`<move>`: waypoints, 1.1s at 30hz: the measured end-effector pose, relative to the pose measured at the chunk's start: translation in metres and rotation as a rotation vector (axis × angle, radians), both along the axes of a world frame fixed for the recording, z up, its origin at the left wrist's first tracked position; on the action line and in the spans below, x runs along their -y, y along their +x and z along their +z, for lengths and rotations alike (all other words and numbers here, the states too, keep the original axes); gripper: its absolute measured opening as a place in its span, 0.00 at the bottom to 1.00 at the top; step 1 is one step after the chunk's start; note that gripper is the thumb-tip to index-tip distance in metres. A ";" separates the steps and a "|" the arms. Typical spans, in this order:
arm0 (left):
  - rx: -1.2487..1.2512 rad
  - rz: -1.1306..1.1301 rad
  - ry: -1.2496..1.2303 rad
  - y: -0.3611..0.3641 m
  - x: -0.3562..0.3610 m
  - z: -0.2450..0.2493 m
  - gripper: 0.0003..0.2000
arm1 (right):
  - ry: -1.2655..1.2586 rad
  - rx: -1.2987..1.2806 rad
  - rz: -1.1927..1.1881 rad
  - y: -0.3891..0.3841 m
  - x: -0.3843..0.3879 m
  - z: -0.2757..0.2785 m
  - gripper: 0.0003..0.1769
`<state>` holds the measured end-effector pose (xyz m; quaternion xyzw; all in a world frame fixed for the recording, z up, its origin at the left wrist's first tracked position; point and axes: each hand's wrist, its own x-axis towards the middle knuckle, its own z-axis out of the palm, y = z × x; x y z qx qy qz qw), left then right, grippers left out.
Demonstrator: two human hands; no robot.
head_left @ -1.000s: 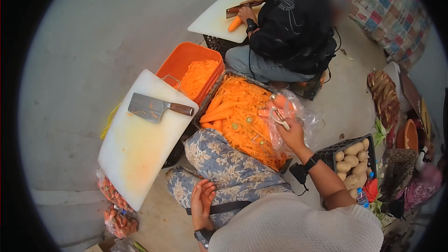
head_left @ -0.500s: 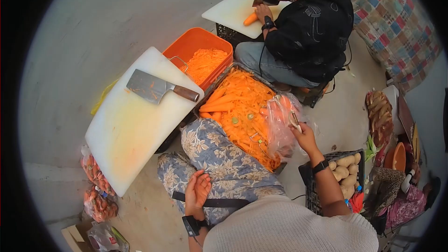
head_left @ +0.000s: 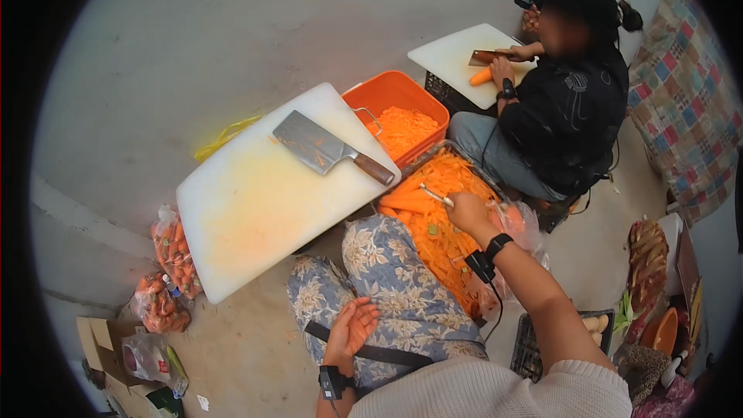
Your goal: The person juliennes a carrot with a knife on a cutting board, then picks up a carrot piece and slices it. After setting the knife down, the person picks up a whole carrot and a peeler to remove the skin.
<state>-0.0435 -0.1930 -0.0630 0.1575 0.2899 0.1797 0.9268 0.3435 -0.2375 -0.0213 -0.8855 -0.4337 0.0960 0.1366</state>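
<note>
My right hand (head_left: 469,214) is closed around the handle of a peeler (head_left: 436,195), holding it above a crate heaped with carrot peelings (head_left: 445,244). Whole peeled carrots (head_left: 406,200) lie at the crate's left side, close to the peeler's tip. My left hand (head_left: 354,327) rests palm up on my lap, its fingers loosely curled and apart, with nothing in it. Beside the crate, a cleaver (head_left: 321,147) with a wooden handle lies on a white cutting board (head_left: 240,209). A clear plastic bag (head_left: 534,236) with carrots in it sits at the crate's right edge.
An orange tub (head_left: 398,77) of shredded carrot stands behind the crate. Across from me, a person (head_left: 569,112) cuts a carrot on another board (head_left: 445,50). Bagged carrots (head_left: 172,251) lie at the left. A black crate of potatoes (head_left: 528,352) stands by my right arm.
My right hand has moved left with the peeler, from beside the plastic bag to over the peelings near the whole carrots. My left hand stays on my lap. The view has shifted.
</note>
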 end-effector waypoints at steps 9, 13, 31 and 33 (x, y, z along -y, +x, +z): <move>-0.058 0.028 -0.064 -0.007 0.004 -0.001 0.19 | -0.173 -0.109 0.127 -0.016 -0.074 -0.089 0.15; -0.074 0.016 -0.085 -0.005 0.000 0.000 0.18 | -0.211 -0.057 0.062 -0.010 -0.080 -0.097 0.21; -0.077 -0.382 0.613 0.141 -0.025 0.101 0.27 | 0.790 -1.297 -0.292 -0.063 0.072 0.097 0.13; -0.004 -0.428 0.669 0.168 -0.003 0.112 0.28 | 0.771 -1.154 -0.262 -0.080 0.079 0.102 0.14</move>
